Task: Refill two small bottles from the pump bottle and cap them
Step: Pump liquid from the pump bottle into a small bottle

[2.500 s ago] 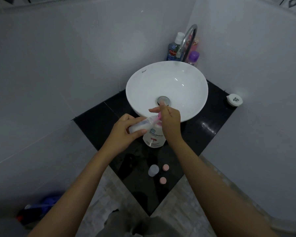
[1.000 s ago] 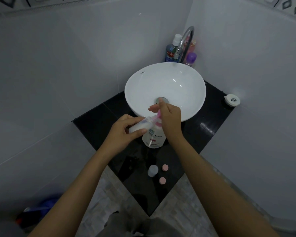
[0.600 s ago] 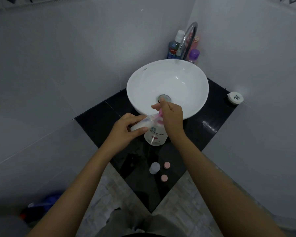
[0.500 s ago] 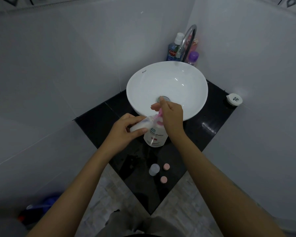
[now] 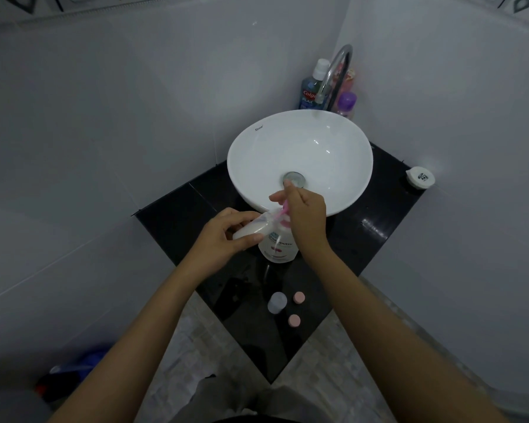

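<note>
- Two small bottles to fill; we judge the first fill under way, with nothing capped yet.
- First bottle (image 5: 252, 229): held in our left hand (image 5: 223, 242), tipped on its side, its mouth at the pink spout (image 5: 280, 212) of the pump bottle (image 5: 278, 247). It looks milky and pale inside; we cannot read the fill level.
- Second bottle (image 5: 277, 302): stands open on the black counter (image 5: 171, 215) near its front corner, apart from both hands. We cannot tell whether it is empty or filled.
- Two pink caps (image 5: 299, 297) lie on the counter just beside the second bottle, toward the front corner; neither is on a bottle.
- Pump bottle stands on the counter just in front of the white basin (image 5: 257, 166), between our two hands.
- Left hand: fingers and thumb wrapped round the first bottle, wrist bent inward, forearm coming from the lower left.
- Right hand (image 5: 307, 215): set over the pump head, fingers curled down on it, forefinger reaching over the basin rim; it closes on the pump, not on a bottle. Whether it is pressing we cannot tell.
- Left to do, by our judgement: finish this fill, fill the second bottle if it is empty, and screw on both caps.
</note>
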A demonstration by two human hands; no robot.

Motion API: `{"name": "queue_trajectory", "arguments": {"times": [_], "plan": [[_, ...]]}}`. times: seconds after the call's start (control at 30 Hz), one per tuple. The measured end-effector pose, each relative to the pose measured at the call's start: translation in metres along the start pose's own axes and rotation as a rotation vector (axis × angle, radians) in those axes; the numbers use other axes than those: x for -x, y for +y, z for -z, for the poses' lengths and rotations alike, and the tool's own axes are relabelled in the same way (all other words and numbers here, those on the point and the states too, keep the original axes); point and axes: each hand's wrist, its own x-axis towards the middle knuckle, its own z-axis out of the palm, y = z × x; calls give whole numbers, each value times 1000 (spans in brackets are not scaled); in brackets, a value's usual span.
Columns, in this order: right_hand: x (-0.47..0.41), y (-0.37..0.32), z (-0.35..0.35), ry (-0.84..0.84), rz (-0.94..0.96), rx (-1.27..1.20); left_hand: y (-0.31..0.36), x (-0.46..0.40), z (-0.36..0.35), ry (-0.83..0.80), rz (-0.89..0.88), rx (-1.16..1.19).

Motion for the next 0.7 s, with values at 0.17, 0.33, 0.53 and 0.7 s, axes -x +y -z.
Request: {"name": "queue_trajectory", "arguments": {"times": [0.17,0.33,0.53,0.7], "plan": [[-5,-12,-2,21,-30,-6,6,-4,2,22,-15,20],[-6,-5,1,38,-7,-29,4,-7,-2,17,-16,5],[-9,9,-3,59,8,-38,0,-11,-8,33,19,5],[-7,12,-5,82,7,-35,-2,-9,-9,13,34,14]]}}
